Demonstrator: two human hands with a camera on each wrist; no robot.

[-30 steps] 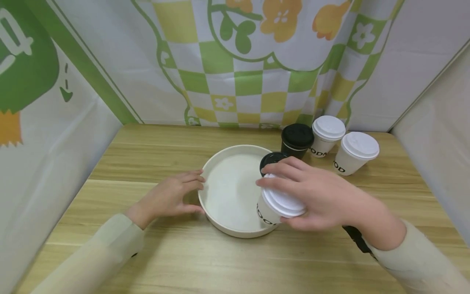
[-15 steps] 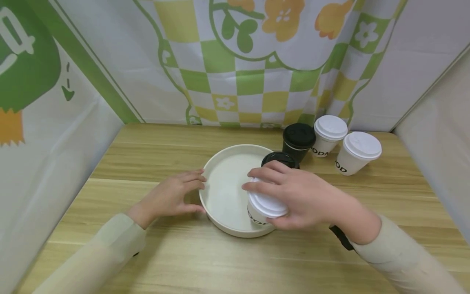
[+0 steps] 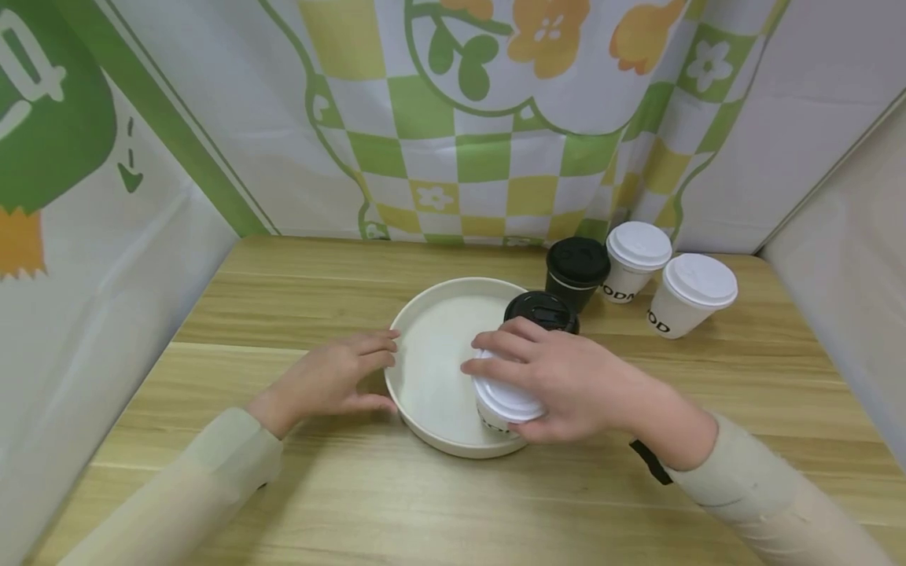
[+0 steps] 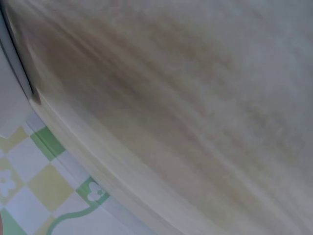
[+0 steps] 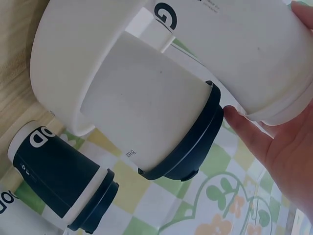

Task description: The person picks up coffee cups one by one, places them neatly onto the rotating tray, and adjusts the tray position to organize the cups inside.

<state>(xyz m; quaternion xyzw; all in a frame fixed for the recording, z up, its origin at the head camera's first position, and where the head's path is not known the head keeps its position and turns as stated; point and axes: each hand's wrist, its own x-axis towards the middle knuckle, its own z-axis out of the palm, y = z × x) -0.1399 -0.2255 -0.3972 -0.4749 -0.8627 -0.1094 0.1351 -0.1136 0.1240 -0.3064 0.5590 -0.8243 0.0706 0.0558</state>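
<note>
My right hand (image 3: 566, 385) holds a white paper coffee cup (image 3: 506, 401) by its white lid, fingers over the far side and thumb at the near side. The cup stands over the right part of a round cream tray (image 3: 432, 369), slightly tilted. Behind it in the tray is a white cup with a black lid (image 3: 541, 308), partly hidden by my right hand; its plain side (image 5: 146, 98) shows in the right wrist view. My left hand (image 3: 333, 377) rests with its fingertips and thumb against the tray's left rim. The left wrist view shows only blurred wood and cloth.
Behind the tray to the right stand a black cup with a black lid (image 3: 576, 271) and two white-lidded cups, one at the back (image 3: 630, 275) and one farther right (image 3: 679, 310). Wooden tabletop (image 3: 453, 511) surrounds them. A checkered cloth (image 3: 481, 157) hangs behind.
My right hand has moved left and the white cup with it, from over the tray's right rim to inside the tray. My left hand has stayed at the rim.
</note>
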